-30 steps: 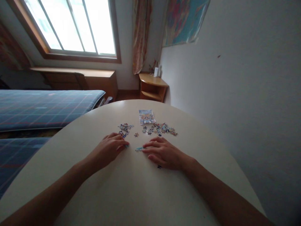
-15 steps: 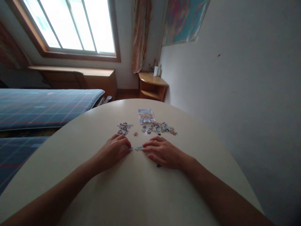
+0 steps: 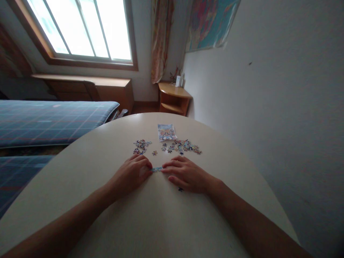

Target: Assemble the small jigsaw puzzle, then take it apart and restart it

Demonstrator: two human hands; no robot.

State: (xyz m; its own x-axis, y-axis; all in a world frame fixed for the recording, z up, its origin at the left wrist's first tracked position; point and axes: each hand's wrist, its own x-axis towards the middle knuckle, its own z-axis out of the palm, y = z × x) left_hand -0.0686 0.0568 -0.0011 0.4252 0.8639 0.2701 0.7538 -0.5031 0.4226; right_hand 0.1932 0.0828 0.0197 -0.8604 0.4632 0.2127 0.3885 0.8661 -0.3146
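Note:
Between my two hands a short light-blue strip of jigsaw pieces (image 3: 157, 169) lies flat on the white table. My left hand (image 3: 135, 172) is closed, thumb and fingers pinching a jigsaw piece at the strip's left end, mostly hidden by the fingertips. From the other side my right hand (image 3: 185, 173) holds the strip's right end down with its fingertips, its thumb held apart below. A dark loose jigsaw piece (image 3: 180, 189) lies partly under the right palm. Whether the pieces at the left end interlock is too small to tell.
Beyond my hands lie a left pile of jigsaw pieces (image 3: 142, 145), a larger right pile (image 3: 186, 146) and a single piece (image 3: 154, 153). A small picture sheet (image 3: 166, 132) lies behind them. The round table (image 3: 120, 222) stands near a wall (image 3: 268, 107) and a plaid mattress (image 3: 53, 122).
My left hand has moved slightly right with its piece, closing the gap to the strip under my right fingertips. My right hand has barely moved.

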